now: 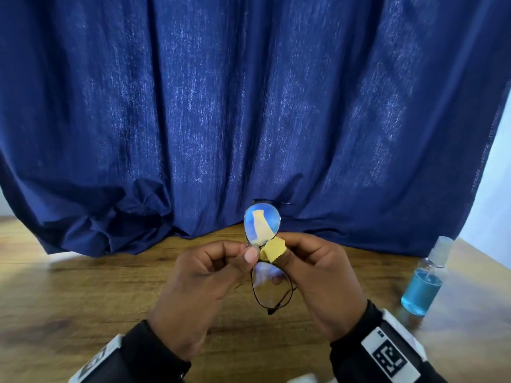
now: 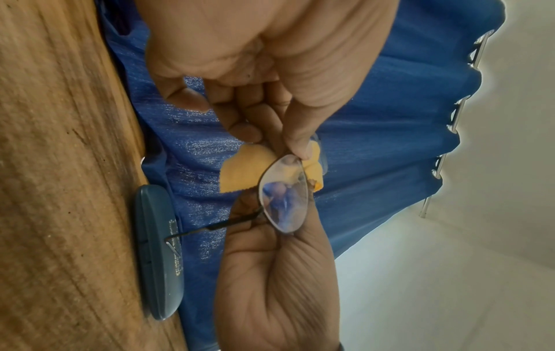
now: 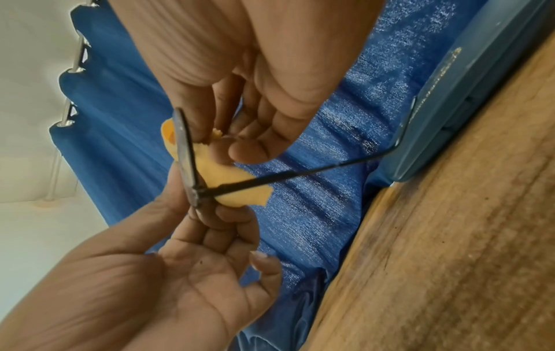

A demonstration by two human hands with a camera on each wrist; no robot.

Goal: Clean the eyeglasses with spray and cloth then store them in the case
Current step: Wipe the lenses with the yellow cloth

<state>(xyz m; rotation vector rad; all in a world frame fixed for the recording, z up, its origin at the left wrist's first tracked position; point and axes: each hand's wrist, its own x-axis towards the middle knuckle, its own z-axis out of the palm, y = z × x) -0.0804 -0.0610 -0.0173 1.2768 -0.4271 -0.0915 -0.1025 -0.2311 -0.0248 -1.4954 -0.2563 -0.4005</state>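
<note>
I hold the thin dark-rimmed eyeglasses (image 1: 262, 225) upright above the table, one lens over the other. My left hand (image 1: 249, 252) pinches the frame between the lenses; in the left wrist view its thumb tip sits on the rim (image 2: 300, 152). My right hand (image 1: 279, 252) pinches a small yellow cloth (image 1: 269, 251) around the edge of a lens. In the right wrist view the glasses (image 3: 186, 161) show edge-on, with the cloth (image 3: 228, 180) on both sides and one temple sticking out. The blue-grey case (image 2: 156, 256) lies shut on the table by the curtain. A spray bottle (image 1: 424, 283) of blue liquid stands to the right.
A dark blue curtain (image 1: 249, 106) hangs close behind and bunches on the wooden table (image 1: 83, 299). A white object (image 1: 302, 379) shows at the bottom edge, near my body. The case (image 3: 468, 95) lies past the glasses' temple tip.
</note>
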